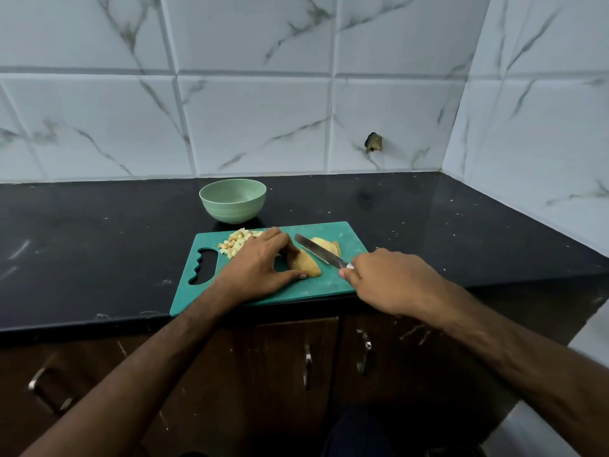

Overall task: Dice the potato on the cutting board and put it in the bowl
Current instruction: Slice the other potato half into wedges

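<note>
A green cutting board [329, 285] lies at the counter's front edge. On it, my left hand [260, 268] pinches a potato piece [304, 264] between thumb and fingers. A second potato piece [326, 246] lies behind the knife [318, 252], whose blade slants between the two pieces. My right hand [389, 280] grips the knife's handle. A pile of diced potato [235, 245] sits at the board's back left, partly hidden by my left hand. The pale green bowl [232, 200] stands empty behind the board.
The black countertop [99, 245] runs left and right, speckled with crumbs. White marble tiles form the back wall and the right corner wall [543, 127]. Brown cabinet doors with metal handles [307, 364] lie below the counter edge.
</note>
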The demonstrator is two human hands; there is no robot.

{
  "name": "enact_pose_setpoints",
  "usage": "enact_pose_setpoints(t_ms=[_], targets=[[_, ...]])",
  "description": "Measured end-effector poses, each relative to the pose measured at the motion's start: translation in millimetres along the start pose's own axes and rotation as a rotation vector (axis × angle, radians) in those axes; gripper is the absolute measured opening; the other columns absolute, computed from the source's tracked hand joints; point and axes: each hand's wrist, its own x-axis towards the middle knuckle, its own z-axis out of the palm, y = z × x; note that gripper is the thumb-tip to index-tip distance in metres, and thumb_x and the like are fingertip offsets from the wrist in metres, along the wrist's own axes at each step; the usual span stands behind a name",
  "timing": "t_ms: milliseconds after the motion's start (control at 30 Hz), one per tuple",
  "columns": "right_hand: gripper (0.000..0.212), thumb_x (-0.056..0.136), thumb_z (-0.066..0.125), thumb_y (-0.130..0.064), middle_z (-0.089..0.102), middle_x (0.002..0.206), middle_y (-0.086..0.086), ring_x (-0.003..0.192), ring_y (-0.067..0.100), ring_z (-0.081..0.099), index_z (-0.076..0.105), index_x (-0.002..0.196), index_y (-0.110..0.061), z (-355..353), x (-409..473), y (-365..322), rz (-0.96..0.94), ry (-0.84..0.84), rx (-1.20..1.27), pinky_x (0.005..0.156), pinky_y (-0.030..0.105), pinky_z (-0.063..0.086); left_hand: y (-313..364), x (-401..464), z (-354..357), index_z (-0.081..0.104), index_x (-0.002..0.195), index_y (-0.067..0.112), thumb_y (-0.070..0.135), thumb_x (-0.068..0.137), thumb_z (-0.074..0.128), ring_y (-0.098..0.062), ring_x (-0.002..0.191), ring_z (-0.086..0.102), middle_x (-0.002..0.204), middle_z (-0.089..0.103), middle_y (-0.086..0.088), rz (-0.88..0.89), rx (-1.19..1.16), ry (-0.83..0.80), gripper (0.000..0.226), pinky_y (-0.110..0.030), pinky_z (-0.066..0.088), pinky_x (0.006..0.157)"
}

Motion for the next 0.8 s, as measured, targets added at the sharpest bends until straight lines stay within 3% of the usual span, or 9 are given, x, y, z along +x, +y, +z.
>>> enact_pose_setpoints(t_ms=[167, 367, 500, 600, 800], targets=[[0.045, 0.108, 0.028, -0.053, 0.057, 0.086, -0.002, 0.080, 0.014, 0.061, 0.059, 0.105, -0.020, 3.2, -2.6, -8.1, -0.027, -0.007, -0.017, 0.075, 0.036, 0.054, -1.5, -0.6, -0.1, 0.065, 0.099, 0.019, 0.063, 0.077, 0.072, -0.008, 0.083, 0.056, 0.093, 0.055, 0.012, 0.007, 0.027, 0.000, 0.049, -0.037, 0.055, 0.073], [0.037, 0.109, 0.030, -0.049, 0.053, 0.081, -0.004, 0.072, 0.009, 0.053, 0.050, 0.096, -0.021, -2.8, -0.6, -11.3, -0.053, -0.024, -0.047, 0.071, 0.033, 0.047, -5.0, 0.5, 1.2, 0.066, 0.100, 0.025, 0.072, 0.077, 0.064, -0.006, 0.088, 0.059, 0.095, 0.058, 0.016, -0.010, 0.085, -0.008, 0.053, -0.042, 0.052, 0.081], [0.033, 0.109, 0.031, -0.045, 0.050, 0.083, -0.003, 0.081, 0.016, 0.056, 0.047, 0.097, -0.019, -2.6, 13.0, -17.7, -0.065, -0.024, -0.047, 0.082, 0.040, 0.050, -5.6, -0.6, 1.2, 0.067, 0.100, 0.025, 0.071, 0.077, 0.063, -0.005, 0.090, 0.060, 0.098, 0.059, 0.019, 0.005, 0.094, 0.003, 0.052, -0.043, 0.051, 0.082], [0.032, 0.109, 0.031, -0.044, 0.048, 0.085, -0.002, 0.079, 0.017, 0.052, 0.050, 0.103, -0.019, 8.0, 21.3, -22.7, -0.063, -0.012, -0.028, 0.074, 0.037, 0.042, -7.8, -1.3, 3.1, 0.068, 0.102, 0.024, 0.072, 0.077, 0.061, -0.007, 0.092, 0.061, 0.100, 0.064, 0.014, -0.002, 0.099, -0.003, 0.055, -0.043, 0.049, 0.083], [0.032, 0.109, 0.031, -0.043, 0.048, 0.080, -0.003, 0.075, 0.013, 0.054, 0.051, 0.102, -0.018, 19.7, 22.9, -20.5, -0.070, -0.007, -0.002, 0.070, 0.035, 0.044, -3.3, -1.3, 0.5, 0.069, 0.103, 0.024, 0.074, 0.077, 0.058, -0.006, 0.087, 0.061, 0.096, 0.063, 0.014, -0.007, 0.139, -0.002, 0.058, -0.040, 0.047, 0.082]])
